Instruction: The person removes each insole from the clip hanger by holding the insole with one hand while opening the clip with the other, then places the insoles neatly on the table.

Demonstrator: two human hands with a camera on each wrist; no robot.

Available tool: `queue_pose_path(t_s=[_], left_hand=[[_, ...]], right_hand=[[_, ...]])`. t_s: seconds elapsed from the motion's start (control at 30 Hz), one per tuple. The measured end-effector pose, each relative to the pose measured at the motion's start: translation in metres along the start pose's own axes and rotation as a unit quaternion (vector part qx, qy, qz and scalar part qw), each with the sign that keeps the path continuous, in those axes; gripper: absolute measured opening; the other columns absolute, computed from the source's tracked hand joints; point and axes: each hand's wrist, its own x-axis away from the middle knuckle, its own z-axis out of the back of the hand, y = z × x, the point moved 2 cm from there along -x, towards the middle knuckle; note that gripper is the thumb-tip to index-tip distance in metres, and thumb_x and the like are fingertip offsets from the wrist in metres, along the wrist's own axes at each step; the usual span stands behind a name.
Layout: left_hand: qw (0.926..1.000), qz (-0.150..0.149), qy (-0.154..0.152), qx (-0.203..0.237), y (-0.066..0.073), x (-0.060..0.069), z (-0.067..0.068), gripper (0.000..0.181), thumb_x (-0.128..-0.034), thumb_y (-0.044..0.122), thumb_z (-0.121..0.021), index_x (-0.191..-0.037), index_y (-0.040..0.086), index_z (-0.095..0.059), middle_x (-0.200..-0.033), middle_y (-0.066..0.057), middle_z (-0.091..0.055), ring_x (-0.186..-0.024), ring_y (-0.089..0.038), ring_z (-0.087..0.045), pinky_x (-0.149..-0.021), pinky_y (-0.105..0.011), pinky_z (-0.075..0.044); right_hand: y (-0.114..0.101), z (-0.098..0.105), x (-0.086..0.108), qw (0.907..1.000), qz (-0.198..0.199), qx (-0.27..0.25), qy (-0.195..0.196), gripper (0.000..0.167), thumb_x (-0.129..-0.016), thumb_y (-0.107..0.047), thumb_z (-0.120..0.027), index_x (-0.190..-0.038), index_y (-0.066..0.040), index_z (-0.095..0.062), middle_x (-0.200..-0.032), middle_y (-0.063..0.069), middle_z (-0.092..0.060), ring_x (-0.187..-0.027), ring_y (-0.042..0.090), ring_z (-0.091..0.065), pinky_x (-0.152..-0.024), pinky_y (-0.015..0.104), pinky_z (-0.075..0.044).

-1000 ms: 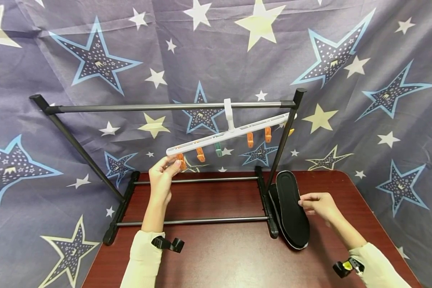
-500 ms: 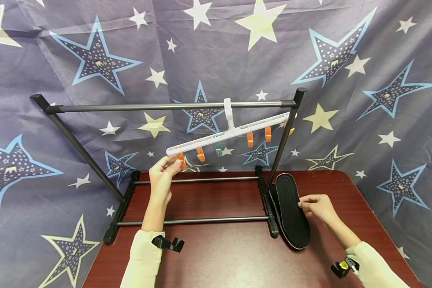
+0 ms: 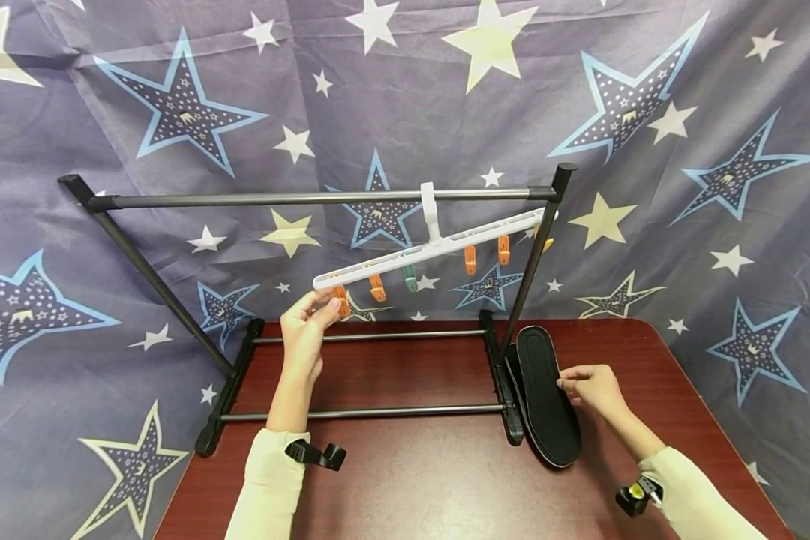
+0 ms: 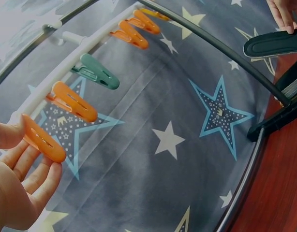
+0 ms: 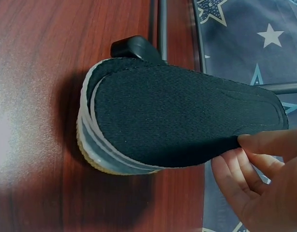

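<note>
A white clip hanger (image 3: 439, 246) hangs tilted by its hook from the rack's top bar, its left end lower. My left hand (image 3: 301, 326) pinches the orange clip (image 4: 44, 138) at that lower end between thumb and fingers. Other orange clips, a green clip (image 4: 99, 71) and a yellow one line the hanger. On the right, my right hand (image 3: 595, 386) pinches the edge of a black insole (image 5: 172, 116) between thumb and fingers. That insole lies over more insoles with pale edges, stacked beside the rack's right foot.
The dark metal rack (image 3: 277, 200) stands on a reddish-brown table (image 3: 405, 480), with two low crossbars between its feet. A grey star-patterned cloth (image 3: 243, 75) hangs close behind it. The rack's right post rises between the hanger and the insoles.
My right hand has shifted slightly left, and the far end of the top insole has dropped a little. My left hand keeps its grip on the orange clip, almost still.
</note>
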Motion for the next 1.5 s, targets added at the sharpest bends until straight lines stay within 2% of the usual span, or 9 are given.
queue_pose_path(t_s=[0.13,0.47,0.87,1.17,1.5], left_hand=[[1.0000,0.006,0.003,0.000,0.000,0.000,-0.001,0.015,-0.0910,-0.006,-0.069,-0.105,-0.001,-0.072,-0.083,0.006,-0.072,-0.072,-0.003,-0.069,-0.068,-0.018,-0.059],[1.0000,0.005,-0.002,0.007,-0.001,0.001,-0.002,0.018,-0.0912,-0.009,-0.067,-0.109,-0.007,-0.070,-0.084,0.006,-0.073,-0.075,-0.004,-0.071,-0.071,-0.019,-0.061],[0.9999,0.009,-0.006,0.008,-0.001,0.002,-0.001,0.018,-0.0914,-0.009,-0.067,-0.108,-0.004,-0.070,-0.085,0.006,-0.073,-0.077,-0.004,-0.071,-0.072,-0.019,-0.060],[0.9999,0.012,-0.003,0.011,-0.002,0.003,-0.002,0.019,-0.0917,-0.010,-0.066,-0.110,-0.007,-0.069,-0.086,0.006,-0.073,-0.077,-0.004,-0.071,-0.072,-0.019,-0.060],[0.9999,0.013,-0.002,0.009,-0.002,0.002,-0.003,0.019,-0.0916,-0.009,-0.066,-0.109,-0.004,-0.070,-0.086,0.006,-0.073,-0.078,-0.004,-0.071,-0.072,-0.018,-0.060]], right_hand=[[0.004,-0.001,-0.003,0.9998,0.007,0.019,0.005,0.024,-0.089,-0.001,-0.073,-0.105,0.018,-0.070,-0.076,0.012,-0.075,-0.063,0.010,-0.067,-0.055,0.023,-0.059],[0.010,-0.008,-0.008,0.9987,0.019,0.044,0.020,0.021,-0.087,-0.001,-0.075,-0.101,0.014,-0.074,-0.078,0.019,-0.076,-0.062,0.013,-0.069,-0.060,0.035,-0.064],[0.013,-0.015,-0.012,0.9968,0.029,0.069,0.029,0.016,-0.086,0.000,-0.074,-0.095,0.013,-0.074,-0.075,0.019,-0.075,-0.060,0.015,-0.069,-0.057,0.036,-0.063],[0.021,-0.018,-0.019,0.9958,0.033,0.081,0.027,0.015,-0.085,0.001,-0.073,-0.094,0.013,-0.075,-0.075,0.021,-0.074,-0.061,0.016,-0.069,-0.059,0.039,-0.064],[0.023,-0.021,-0.023,0.9929,0.045,0.107,0.025,0.012,-0.084,0.000,-0.074,-0.090,0.010,-0.076,-0.068,0.014,-0.072,-0.057,0.013,-0.066,-0.051,0.031,-0.061]])
